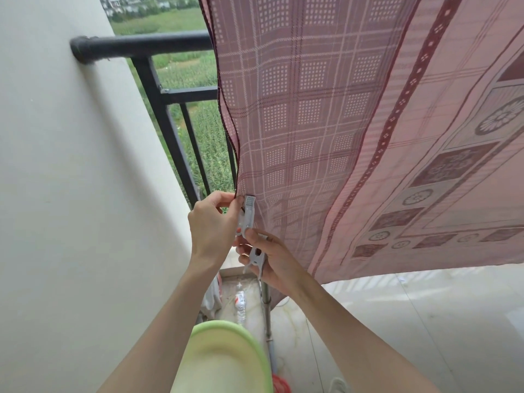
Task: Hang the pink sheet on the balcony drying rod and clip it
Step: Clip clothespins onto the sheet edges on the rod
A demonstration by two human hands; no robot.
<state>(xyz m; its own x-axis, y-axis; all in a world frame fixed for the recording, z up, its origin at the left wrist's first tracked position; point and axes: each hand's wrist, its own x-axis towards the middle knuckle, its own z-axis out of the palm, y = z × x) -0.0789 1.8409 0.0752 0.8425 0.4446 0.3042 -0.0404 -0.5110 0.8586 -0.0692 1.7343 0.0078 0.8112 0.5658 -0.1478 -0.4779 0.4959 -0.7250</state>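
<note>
Left hand: the left hand (211, 225) is raised at the sheet's near edge, fingers curled, thumb and fingertips pinching the dark hem beside the upper clip.
Right hand: the right hand (272, 259) sits just below and right of the left one, fingers curled round a second clip (256, 258), its fingertips also touching the foot of the upper clip.
Upper clip: a pale grey plastic clip (248, 212), long and flat, with a dotted grip pad at its top end; it lies against the sheet at the hem, its jaw end upward. Whether it bites the cloth cannot be told.
Second clip: same grey plastic, with a round hole in the body and splayed handles, lying across the right palm.
Sheet: the pink sheet (326, 114) hangs down from above the frame and fills the right and middle; thin woven cloth, light showing through, printed with a checked grid of small white squares, a maroon dotted stripe, and panels with round flower motifs; narrow dark maroon hem along its left edge.
Pole: a thin grey metal pole (266, 304) stands under the hands, partly behind the sheet.
Railing: a black metal railing (158, 89) with a round top bar fixed into the wall, and straight uprights.
Wall: a smooth cream plaster wall (71, 180) on the left.
Floor: pale glossy tiles (425, 321) with faint veining.
Bottle: a clear plastic bottle (240, 303) lies on the floor; its label has red on it but cannot be read.
Basin: a light green plastic basin (226, 361), rounded rim, blurred, at the bottom edge.
Outside: green fields (181, 72) beyond the railing.
</note>
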